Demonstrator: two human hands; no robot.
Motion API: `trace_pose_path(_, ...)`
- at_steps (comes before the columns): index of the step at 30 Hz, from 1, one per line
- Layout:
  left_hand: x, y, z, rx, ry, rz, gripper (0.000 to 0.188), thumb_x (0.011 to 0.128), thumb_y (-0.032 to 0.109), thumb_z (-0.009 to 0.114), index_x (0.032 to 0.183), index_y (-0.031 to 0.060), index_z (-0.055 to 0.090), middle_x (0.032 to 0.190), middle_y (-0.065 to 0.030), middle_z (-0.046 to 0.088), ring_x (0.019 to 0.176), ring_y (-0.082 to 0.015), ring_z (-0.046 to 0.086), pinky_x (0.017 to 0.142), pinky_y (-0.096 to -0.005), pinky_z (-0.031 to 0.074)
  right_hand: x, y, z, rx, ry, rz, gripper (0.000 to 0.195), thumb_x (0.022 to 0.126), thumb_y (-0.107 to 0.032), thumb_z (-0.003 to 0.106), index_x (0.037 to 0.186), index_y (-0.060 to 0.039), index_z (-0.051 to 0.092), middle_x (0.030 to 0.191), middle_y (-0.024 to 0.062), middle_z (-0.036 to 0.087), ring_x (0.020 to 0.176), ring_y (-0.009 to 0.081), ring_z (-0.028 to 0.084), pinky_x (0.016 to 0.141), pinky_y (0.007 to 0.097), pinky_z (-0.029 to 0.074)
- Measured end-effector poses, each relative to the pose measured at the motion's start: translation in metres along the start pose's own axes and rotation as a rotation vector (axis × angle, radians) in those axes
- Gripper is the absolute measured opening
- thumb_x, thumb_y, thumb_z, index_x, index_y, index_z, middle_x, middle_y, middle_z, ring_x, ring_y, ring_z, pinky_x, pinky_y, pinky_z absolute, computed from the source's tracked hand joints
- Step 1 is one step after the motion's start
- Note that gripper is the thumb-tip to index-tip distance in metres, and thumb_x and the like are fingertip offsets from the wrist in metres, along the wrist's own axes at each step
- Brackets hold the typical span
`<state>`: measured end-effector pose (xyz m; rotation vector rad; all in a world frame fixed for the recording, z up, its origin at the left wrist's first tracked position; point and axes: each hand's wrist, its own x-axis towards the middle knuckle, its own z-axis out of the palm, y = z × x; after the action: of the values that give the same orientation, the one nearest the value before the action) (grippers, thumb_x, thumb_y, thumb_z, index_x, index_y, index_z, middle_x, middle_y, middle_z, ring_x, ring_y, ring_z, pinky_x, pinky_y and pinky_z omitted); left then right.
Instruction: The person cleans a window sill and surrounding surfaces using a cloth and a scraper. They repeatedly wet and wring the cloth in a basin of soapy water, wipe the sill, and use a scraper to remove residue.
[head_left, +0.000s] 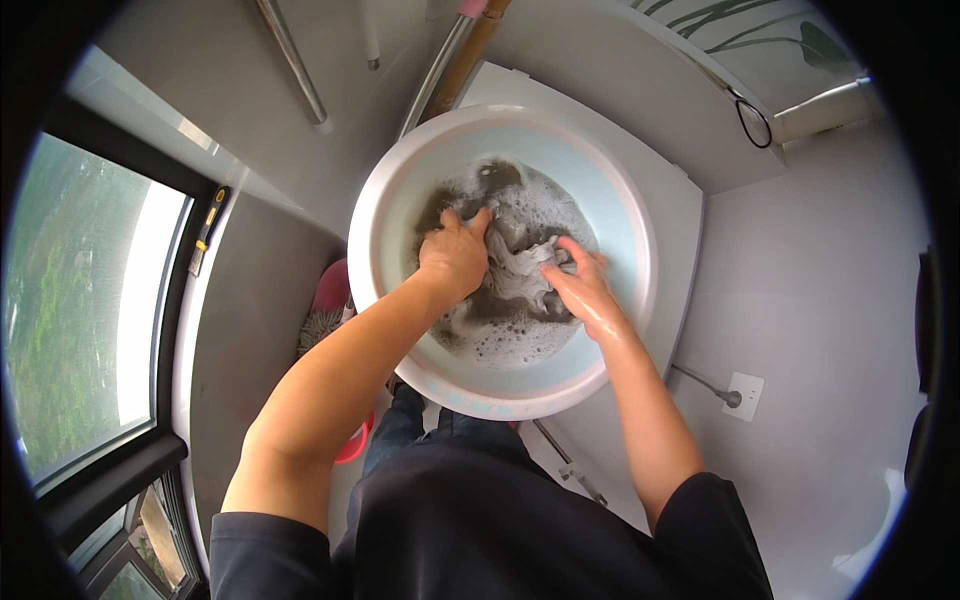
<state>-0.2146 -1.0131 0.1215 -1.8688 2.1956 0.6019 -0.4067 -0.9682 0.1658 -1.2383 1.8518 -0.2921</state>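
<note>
A round plastic basin (504, 409) holds murky, sudsy water (517, 341). Wet light-grey cloth (521, 274) lies bunched in the middle of the water, part of it below the surface. At the cloth's left side is my left hand (456, 251), its fingers spread and the tips dipping into the water; whether they pinch any fabric cannot be told. My right hand (581, 285) is at the cloth's right edge, with thumb and fingers curved around a fold of it and suds on the wrist.
The basin stands on a white appliance top (667, 217). Behind it lean a metal pole (439, 75) and a bamboo pole (469, 56). A scraper (208, 231) lies on the window sill at left. A plug is in a wall socket (743, 397) at right. A mop head (321, 330) is below left.
</note>
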Motion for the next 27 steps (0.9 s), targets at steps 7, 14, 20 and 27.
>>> trace_pose_path(7, 0.040, -0.011, 0.007, -0.734, -0.238, -0.005, 0.035, 0.094, 0.023, 0.057, 0.126, 0.0114, 0.066, 0.116, -0.0257, 0.069, 0.105, -0.0373, 0.071, 0.089, -0.0450, 0.057, 0.038, -0.023, 0.028, 1.031, -0.388, 0.396, 0.091, 0.093, -0.057, 0.067, 0.163, -0.0131, 0.028, 0.160, 0.0198, 0.038, 0.148, 0.0430, 0.035, 0.113, 0.0748, 0.023)
trace_pose_path(14, -0.079, 0.068, -0.059, -0.550, 0.475, 0.502, 0.031, 0.075, 0.024, 0.075, 0.098, 0.0047, 0.070, 0.102, -0.0208, 0.063, 0.092, -0.0410, 0.061, 0.080, -0.0488, 0.055, 0.022, -0.004, 0.031, 1.241, -0.385, -0.313, 0.054, 0.106, -0.022, 0.052, 0.157, -0.0157, 0.036, 0.140, 0.0144, 0.057, 0.124, 0.0259, 0.061, 0.103, 0.0376, 0.053)
trace_pose_path(20, -0.109, 0.076, -0.053, -0.571, 0.649, 0.495, 0.023, 0.080, 0.023, 0.082, 0.092, 0.0094, 0.069, 0.103, -0.0155, 0.058, 0.085, -0.0357, 0.058, 0.065, -0.0474, 0.055, 0.008, -0.035, 0.031, 1.417, -0.475, -0.342, 0.035, 0.106, -0.029, 0.055, 0.137, -0.0118, 0.058, 0.132, 0.0087, 0.058, 0.106, 0.0231, 0.062, 0.090, 0.0377, 0.056)
trace_pose_path(27, -0.086, 0.080, -0.045, -0.706, 0.814, 0.390, 0.019, 0.081, 0.025, 0.080, 0.084, 0.0095, 0.069, 0.083, -0.0110, 0.061, 0.070, -0.0347, 0.064, 0.059, -0.0433, 0.055, 0.000, -0.012, 0.033, 1.031, -0.125, -0.626, 0.032, 0.104, -0.025, 0.056, 0.131, -0.0091, 0.060, 0.130, 0.0062, 0.058, 0.125, 0.0186, 0.053, 0.100, 0.0348, 0.051)
